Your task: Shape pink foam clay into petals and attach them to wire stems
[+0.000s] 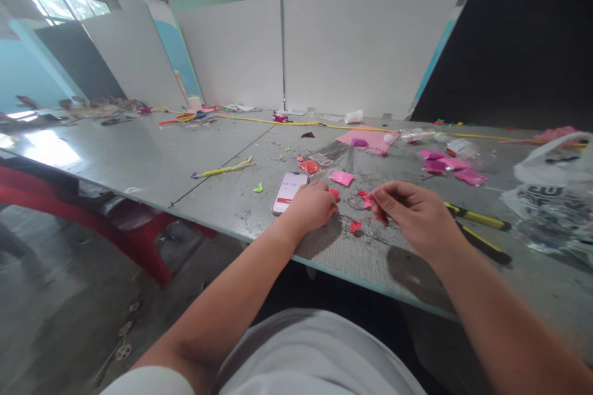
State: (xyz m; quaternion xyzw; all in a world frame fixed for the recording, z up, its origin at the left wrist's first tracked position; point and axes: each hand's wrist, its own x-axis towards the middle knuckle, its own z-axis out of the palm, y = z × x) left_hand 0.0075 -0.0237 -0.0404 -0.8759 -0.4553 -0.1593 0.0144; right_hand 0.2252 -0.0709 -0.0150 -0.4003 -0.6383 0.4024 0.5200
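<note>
My left hand (pixel 312 207) rests low over the table just right of a phone (pixel 290 191) with a timer on its screen. Its fingers are curled, and a red clay-like lump (pixel 334 195) shows at the fingertips; whether they hold it is unclear. My right hand (pixel 414 213) is raised slightly, thumb and fingers pinched together; what sits between them is too small to make out. Between both hands lie a wire ring (pixel 356 200), small red and pink pieces (pixel 364 197), thin wires (pixel 345 222) and a red flower-like piece (pixel 355 227).
Yellow-and-black-handled pliers (pixel 482 217) lie right of my right hand, before a white plastic bag (pixel 551 191). Pink packets (pixel 454 165), a red packet (pixel 310 166) and a pink sheet (pixel 370 137) lie farther back. A yellow twisted strand (pixel 227 168) is at left. A red chair (pixel 134 241) stands below.
</note>
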